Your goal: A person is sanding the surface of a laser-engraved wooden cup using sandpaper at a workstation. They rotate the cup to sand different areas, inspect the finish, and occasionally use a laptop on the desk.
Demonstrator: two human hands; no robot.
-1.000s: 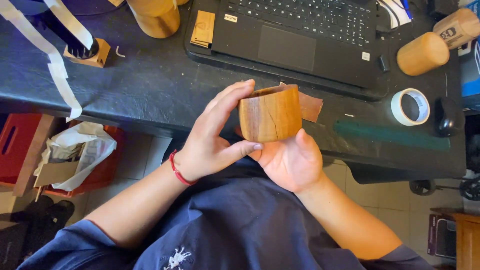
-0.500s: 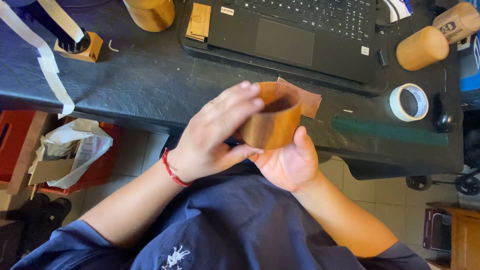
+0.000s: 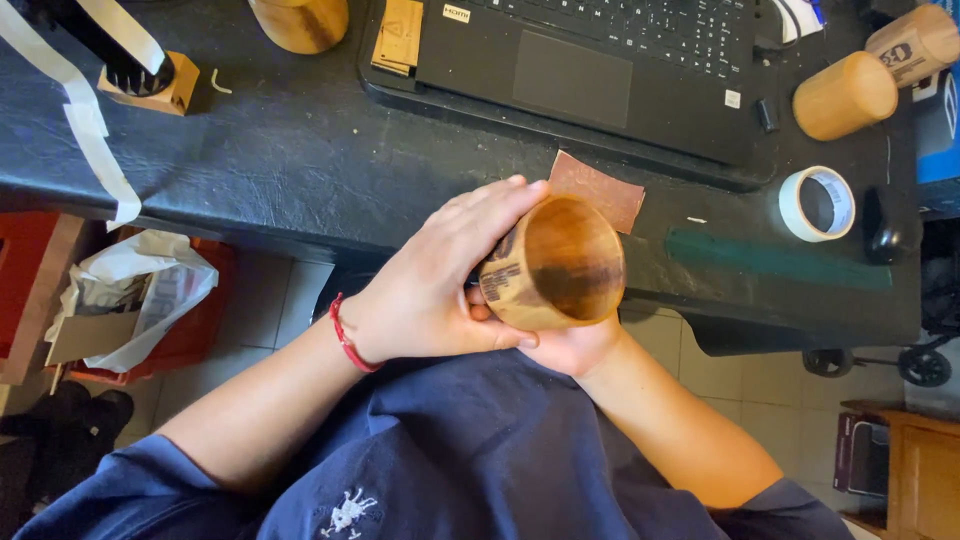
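Note:
A round wooden cup (image 3: 556, 262) is held over my lap at the front edge of the black desk (image 3: 270, 150), its open mouth tipped toward the camera. My left hand (image 3: 430, 285), with a red band at the wrist, wraps over the cup's left side, fingers laid across its wall. My right hand (image 3: 572, 345) cradles it from below and is mostly hidden by the cup. A brown piece of sandpaper (image 3: 598, 189) lies on the desk just behind the cup.
A black laptop (image 3: 600, 60) sits at the back. Two wooden cylinders (image 3: 845, 95) lie at the right, another wooden cup (image 3: 300, 20) at the top. A tape roll (image 3: 816, 203), a green strip (image 3: 775, 260) and a black mouse (image 3: 890, 222) are at right. A red bin with a bag (image 3: 140, 290) stands on the floor.
The cup has been turned in my hands from side-on to mouth facing the camera. My left hand slid over its side; the right hand stays beneath.

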